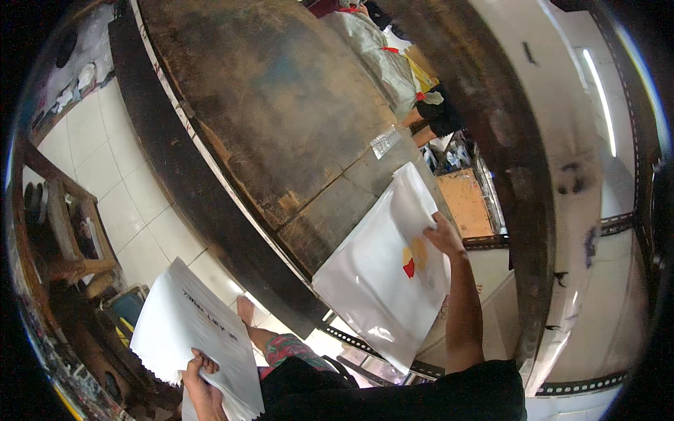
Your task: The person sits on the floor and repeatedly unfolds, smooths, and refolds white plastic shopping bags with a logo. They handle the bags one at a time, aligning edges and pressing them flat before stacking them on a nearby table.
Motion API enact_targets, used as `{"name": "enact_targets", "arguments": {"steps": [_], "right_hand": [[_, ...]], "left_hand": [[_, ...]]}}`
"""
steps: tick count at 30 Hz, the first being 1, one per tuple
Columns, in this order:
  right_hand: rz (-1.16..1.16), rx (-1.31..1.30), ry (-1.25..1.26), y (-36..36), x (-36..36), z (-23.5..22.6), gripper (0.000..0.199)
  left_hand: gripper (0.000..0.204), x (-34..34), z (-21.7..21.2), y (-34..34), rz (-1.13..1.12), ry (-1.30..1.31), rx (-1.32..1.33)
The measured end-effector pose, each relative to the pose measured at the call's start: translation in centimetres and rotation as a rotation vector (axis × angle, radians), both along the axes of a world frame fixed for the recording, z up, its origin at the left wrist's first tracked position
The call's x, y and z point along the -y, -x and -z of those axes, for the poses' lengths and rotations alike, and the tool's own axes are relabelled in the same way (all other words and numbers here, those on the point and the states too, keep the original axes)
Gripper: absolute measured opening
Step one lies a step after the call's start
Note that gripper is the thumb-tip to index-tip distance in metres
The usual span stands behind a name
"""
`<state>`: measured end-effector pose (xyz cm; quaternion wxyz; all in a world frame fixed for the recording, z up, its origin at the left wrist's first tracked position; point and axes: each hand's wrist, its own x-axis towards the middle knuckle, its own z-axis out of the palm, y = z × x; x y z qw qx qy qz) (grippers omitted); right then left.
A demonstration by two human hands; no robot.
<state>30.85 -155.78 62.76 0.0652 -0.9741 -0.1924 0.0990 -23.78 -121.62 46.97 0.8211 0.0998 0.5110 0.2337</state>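
Observation:
My left hand [201, 368] is closed round the edge of a thick stack of white plastic sheets [189, 319], held off the table's near left side. Dark lettering runs across its top sheet, and its lower left edge looks saw-toothed. My right hand [444, 237] grips the right edge of glossy white plastic sheets [372, 281] with a red and yellow print. These lie partly on the worn brown table [267, 105] and hang over its near end. Whether they are flat sheets or bags, I cannot tell.
A small clear plastic packet [385, 142] lies near the table's right edge. Beyond it are a silvery bundle with red ties [379, 63] and another person's arm [421, 126]. An orange-brown board [465, 203] stands at the right. Wooden shelving [77, 231] is at the left, beside a tiled floor [112, 175].

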Motion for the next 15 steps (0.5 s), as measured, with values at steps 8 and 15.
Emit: {"name": "enact_targets", "arguments": {"steps": [8, 15], "right_hand": [[0.263, 0.117, -0.122, 4.8, 0.3, -0.3, 0.043], [-0.177, -0.099, -0.27, 18.8, -11.4, -6.6, 0.049]], "left_hand": [[0.017, 0.0, -1.8, -1.0, -0.08, 0.036, -0.052], [0.023, -0.2, -3.0, -1.4, -0.051, -0.048, -0.02]]}}
